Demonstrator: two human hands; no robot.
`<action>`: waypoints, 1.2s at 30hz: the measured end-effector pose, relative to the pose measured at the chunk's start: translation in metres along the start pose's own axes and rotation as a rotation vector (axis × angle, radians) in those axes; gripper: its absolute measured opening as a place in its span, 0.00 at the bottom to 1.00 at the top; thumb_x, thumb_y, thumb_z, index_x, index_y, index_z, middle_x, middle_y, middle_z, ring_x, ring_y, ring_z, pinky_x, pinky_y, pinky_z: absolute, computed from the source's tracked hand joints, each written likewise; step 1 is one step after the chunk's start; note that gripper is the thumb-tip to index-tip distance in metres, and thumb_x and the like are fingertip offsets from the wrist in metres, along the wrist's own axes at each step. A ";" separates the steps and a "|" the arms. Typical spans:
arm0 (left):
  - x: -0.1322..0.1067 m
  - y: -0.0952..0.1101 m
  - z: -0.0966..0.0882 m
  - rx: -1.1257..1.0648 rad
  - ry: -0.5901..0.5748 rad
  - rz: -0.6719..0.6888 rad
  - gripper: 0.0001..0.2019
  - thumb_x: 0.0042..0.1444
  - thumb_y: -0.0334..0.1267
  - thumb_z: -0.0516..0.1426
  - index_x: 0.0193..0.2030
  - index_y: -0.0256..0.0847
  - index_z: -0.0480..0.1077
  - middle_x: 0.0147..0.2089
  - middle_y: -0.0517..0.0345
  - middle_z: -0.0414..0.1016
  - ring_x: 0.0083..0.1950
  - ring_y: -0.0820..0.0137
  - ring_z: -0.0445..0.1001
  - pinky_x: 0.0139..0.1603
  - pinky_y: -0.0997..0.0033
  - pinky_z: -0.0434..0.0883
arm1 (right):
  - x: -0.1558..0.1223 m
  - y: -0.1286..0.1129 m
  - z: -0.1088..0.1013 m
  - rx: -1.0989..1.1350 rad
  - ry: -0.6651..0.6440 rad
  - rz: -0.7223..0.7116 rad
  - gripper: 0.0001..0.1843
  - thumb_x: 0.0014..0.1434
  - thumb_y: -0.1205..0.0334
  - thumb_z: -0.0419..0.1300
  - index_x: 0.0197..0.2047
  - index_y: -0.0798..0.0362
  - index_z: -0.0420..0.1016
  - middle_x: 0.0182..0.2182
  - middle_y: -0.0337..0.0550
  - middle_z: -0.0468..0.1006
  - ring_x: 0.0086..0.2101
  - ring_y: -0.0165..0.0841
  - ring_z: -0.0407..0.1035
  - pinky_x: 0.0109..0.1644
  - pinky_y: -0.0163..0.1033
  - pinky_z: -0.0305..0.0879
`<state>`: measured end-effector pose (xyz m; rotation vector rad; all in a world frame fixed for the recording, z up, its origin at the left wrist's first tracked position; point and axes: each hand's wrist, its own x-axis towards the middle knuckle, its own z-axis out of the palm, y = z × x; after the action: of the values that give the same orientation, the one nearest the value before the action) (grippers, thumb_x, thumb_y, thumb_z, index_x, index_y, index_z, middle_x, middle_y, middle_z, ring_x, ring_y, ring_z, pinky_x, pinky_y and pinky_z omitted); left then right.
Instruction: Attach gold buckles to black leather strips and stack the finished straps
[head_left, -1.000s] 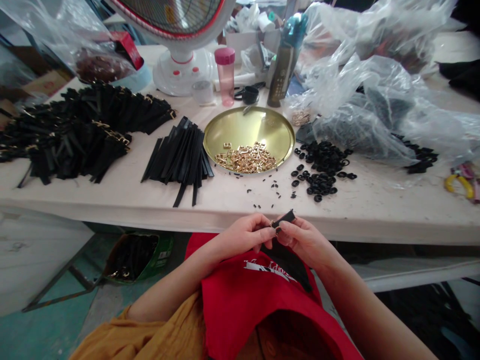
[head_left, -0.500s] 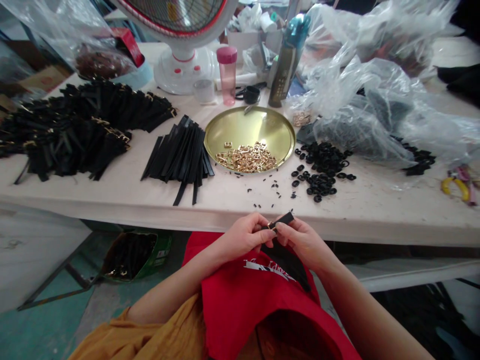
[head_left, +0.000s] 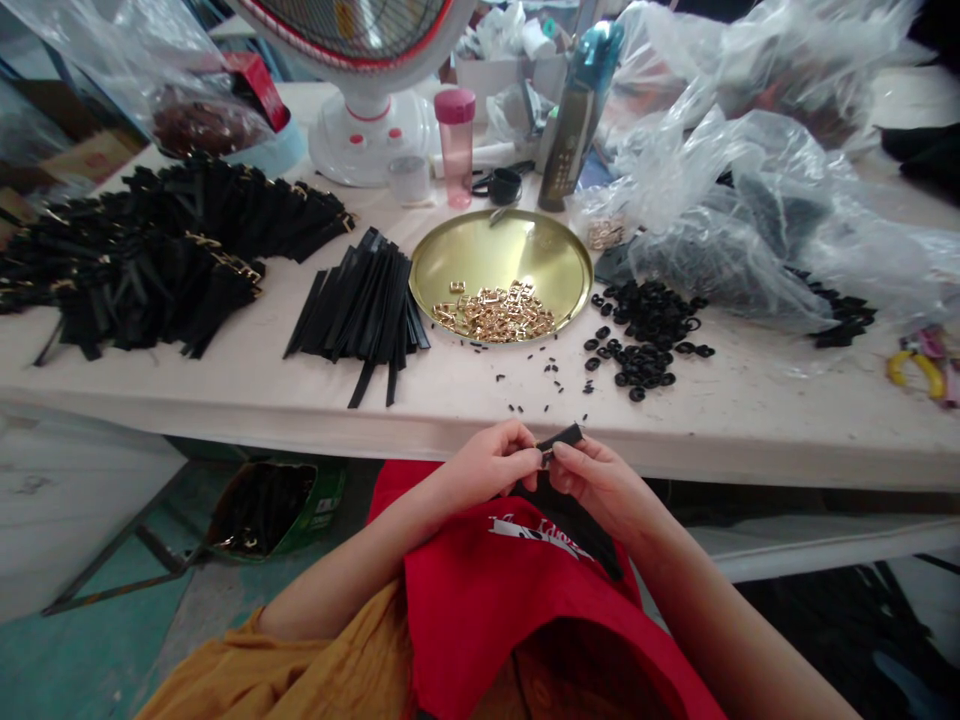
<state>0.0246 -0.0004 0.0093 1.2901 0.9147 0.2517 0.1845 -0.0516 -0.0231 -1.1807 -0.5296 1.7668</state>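
Black strap [head_left: 566, 436] is held by both hands in front of the table [head_left: 442, 402], at its near edge and above the red apron [head_left: 487, 600]. The left hand [head_left: 499, 460] has its thumb and fingers clamped on the lower end of the strap, where a small gold-coloured part shows between the hands. The right hand [head_left: 600, 482] pinches the same strap with the thumb on top, and the short end of it points up and to the right. How the gold part sits on the strap is too small to tell.

On the table, just beyond the hands, small black bits [head_left: 553, 385] lie scattered. Behind them is a round golden tray [head_left: 517, 245], with a heap of gold-coloured buckles [head_left: 499, 314] on its near side. To the left of the tray lies a bundle of black strips [head_left: 360, 310], and farther left there is a large pile of black straps with buckles [head_left: 142, 260]. To the right are black rings [head_left: 646, 335], near the clear plastic bags [head_left: 720, 230]. Pliers [head_left: 919, 372] with a yellow handle lie at the far right.
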 end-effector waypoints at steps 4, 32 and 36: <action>0.002 -0.001 0.003 0.040 0.041 0.000 0.03 0.50 0.35 0.49 0.30 0.38 0.59 0.22 0.65 0.65 0.19 0.80 0.57 0.21 0.81 0.54 | -0.002 0.001 0.000 -0.125 0.041 -0.050 0.16 0.48 0.53 0.62 0.22 0.54 0.63 0.16 0.31 0.63 0.20 0.23 0.54 0.25 0.32 0.48; 0.039 0.013 0.004 0.051 0.087 -0.010 0.12 0.51 0.45 0.53 0.31 0.40 0.56 0.20 0.66 0.65 0.23 0.73 0.65 0.27 0.74 0.62 | 0.021 -0.031 -0.005 -0.953 0.288 -0.551 0.04 0.53 0.65 0.53 0.27 0.51 0.63 0.26 0.38 0.67 0.28 0.30 0.61 0.32 0.35 0.57; 0.045 0.013 0.000 0.041 0.062 0.005 0.11 0.53 0.45 0.52 0.32 0.40 0.57 0.22 0.66 0.65 0.24 0.74 0.65 0.27 0.74 0.63 | 0.030 -0.033 -0.008 -0.813 0.288 -0.482 0.05 0.53 0.64 0.54 0.27 0.51 0.61 0.22 0.34 0.64 0.25 0.28 0.60 0.29 0.34 0.56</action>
<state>0.0575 0.0322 0.0015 1.3283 0.9732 0.2794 0.2024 -0.0101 -0.0167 -1.6357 -1.2991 0.9447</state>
